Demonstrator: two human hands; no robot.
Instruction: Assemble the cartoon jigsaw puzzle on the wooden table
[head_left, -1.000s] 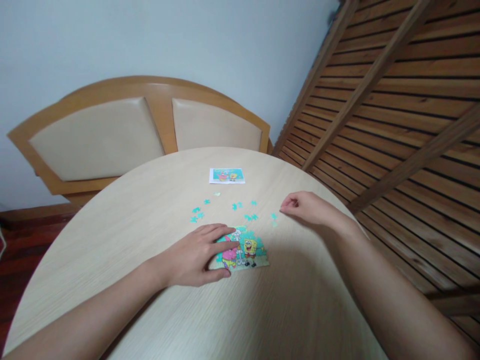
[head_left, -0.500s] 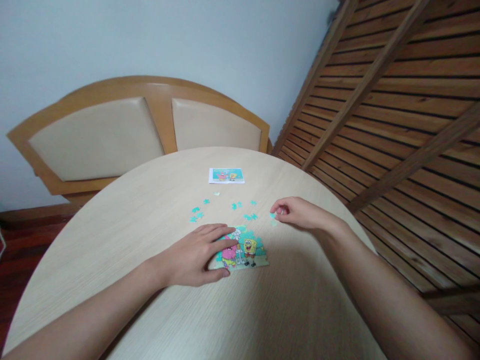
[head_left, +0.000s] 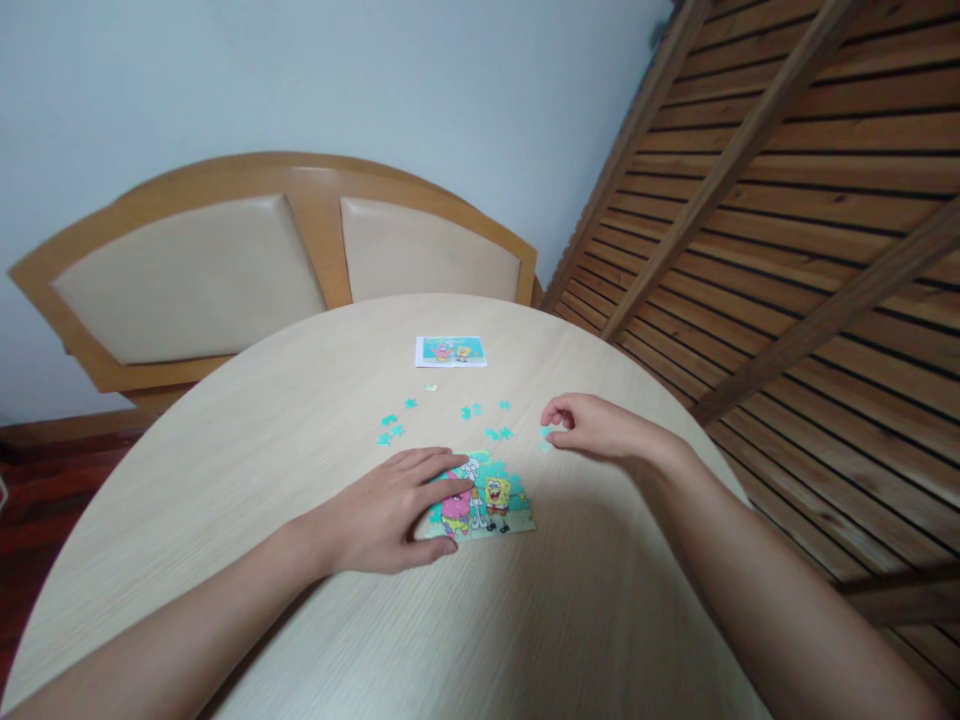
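Note:
A partly assembled cartoon jigsaw puzzle lies near the middle of the round wooden table. My left hand rests flat on the puzzle's left side, fingers stretched out. My right hand is curled to the right of the puzzle, with thumb and forefinger pinched on a small teal puzzle piece at the table surface. Several loose teal pieces are scattered just beyond the puzzle.
A small reference picture card lies at the far side of the table. Behind the table stands a wooden bench with cream padded backs. A slatted wooden wall runs along the right.
My right hand has slid left from the table's right side to a loose teal piece and pinched it. My left hand has stayed on the puzzle.

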